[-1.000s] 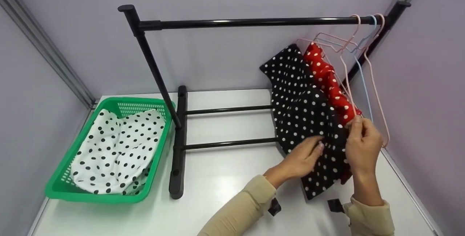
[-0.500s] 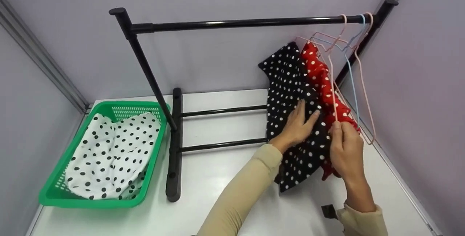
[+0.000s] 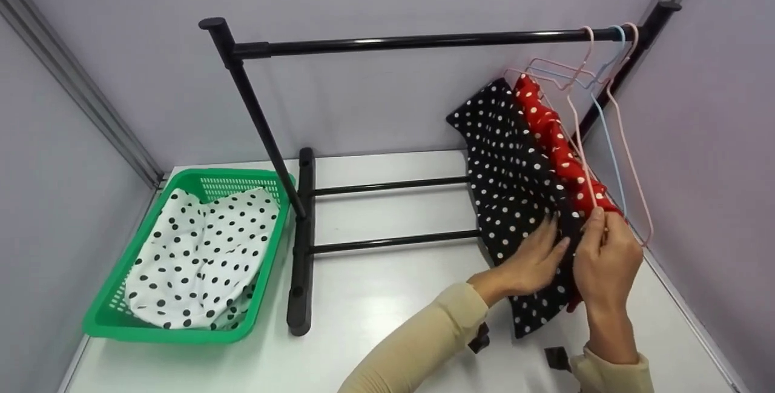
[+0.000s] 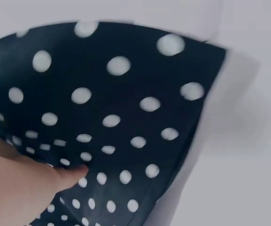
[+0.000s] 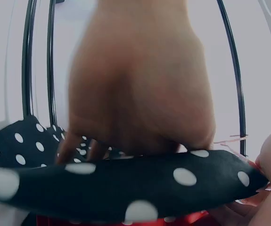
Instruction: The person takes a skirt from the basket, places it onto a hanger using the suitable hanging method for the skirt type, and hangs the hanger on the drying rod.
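Left hand point(image 3: 533, 263): fingers extended against the black polka-dot garment point(image 3: 505, 157). Right hand point(image 3: 608, 260): pinches the near end of the front pink hanger point(image 3: 576, 120). Garment lies mainly left of this hanger, long axis front to back; left hand nearer its middle.

Compared with half a second ago, the left hand point(image 3: 530, 263) has slid down the black cloth with round white polka dots point(image 3: 505, 169), closer to the right hand point(image 3: 608, 263); motion blur makes its exact finger contact hard to judge. The cloth's lowest corner, the thin pink hanger's point(image 3: 579, 145) near end and the right hand have swung toward the white bench's point(image 3: 387, 302) right edge.
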### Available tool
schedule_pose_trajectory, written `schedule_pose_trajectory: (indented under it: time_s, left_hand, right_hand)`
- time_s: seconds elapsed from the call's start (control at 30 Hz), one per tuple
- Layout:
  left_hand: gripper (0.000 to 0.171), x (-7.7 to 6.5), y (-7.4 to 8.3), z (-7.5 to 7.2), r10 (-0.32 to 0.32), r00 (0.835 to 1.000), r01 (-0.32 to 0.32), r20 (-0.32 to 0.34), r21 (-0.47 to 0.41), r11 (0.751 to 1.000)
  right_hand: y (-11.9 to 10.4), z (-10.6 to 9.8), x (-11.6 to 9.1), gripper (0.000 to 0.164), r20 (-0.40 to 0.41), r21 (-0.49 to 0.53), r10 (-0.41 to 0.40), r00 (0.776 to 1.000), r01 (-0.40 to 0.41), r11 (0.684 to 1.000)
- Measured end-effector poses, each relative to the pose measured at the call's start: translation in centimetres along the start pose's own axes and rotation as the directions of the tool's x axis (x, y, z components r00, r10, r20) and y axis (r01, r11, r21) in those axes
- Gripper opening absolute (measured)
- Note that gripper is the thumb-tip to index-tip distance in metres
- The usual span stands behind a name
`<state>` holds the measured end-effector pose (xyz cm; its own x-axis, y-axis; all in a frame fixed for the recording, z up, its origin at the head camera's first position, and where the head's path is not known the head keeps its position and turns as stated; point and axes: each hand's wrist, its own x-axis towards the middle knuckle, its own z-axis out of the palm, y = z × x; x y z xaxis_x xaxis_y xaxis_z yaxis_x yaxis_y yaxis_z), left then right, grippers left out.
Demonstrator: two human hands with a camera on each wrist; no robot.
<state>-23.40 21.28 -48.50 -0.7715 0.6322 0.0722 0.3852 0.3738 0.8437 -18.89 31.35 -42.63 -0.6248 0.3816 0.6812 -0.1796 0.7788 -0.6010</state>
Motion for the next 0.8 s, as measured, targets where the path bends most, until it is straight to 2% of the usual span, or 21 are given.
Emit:
schedule_pose_trajectory:
  time_s: [0.1,0.23,0.4,0.63,0.8]
  left_hand:
    - [0.066,-1.1,0.0,1.1,0.046,0.999,-0.048,0.028,0.061,0.997]
    - [0.067,-2.2,-0.4,2.1,0.121,0.991,-0.127,0.060,0.092,0.988]
    - [0.070,-3.3,-0.7,2.8,0.123,0.987,-0.131,0.100,0.080,0.988]
    - [0.072,-3.7,-0.5,3.4,0.138,0.978,-0.147,0.158,0.048,0.988]
    - [0.069,-3.5,-0.4,3.3,0.177,0.970,-0.184,0.165,0.030,0.982]
  right_hand:
    - [0.3,-0.5,-0.2,0.031,0.036,-0.006,-0.020,0.999,0.020,1.000]
    - [0.3,-1.2,-1.0,0.026,0.129,-0.043,-0.011,0.992,0.017,0.999]
    - [0.4,-1.7,-1.8,0.032,0.213,-0.090,0.036,0.976,-0.018,0.996]
    - [0.8,-2.2,-1.8,0.032,0.201,-0.106,0.055,0.978,-0.034,0.994]
    - [0.9,-2.3,-1.5,0.031,0.209,-0.103,0.070,0.975,-0.050,0.993]
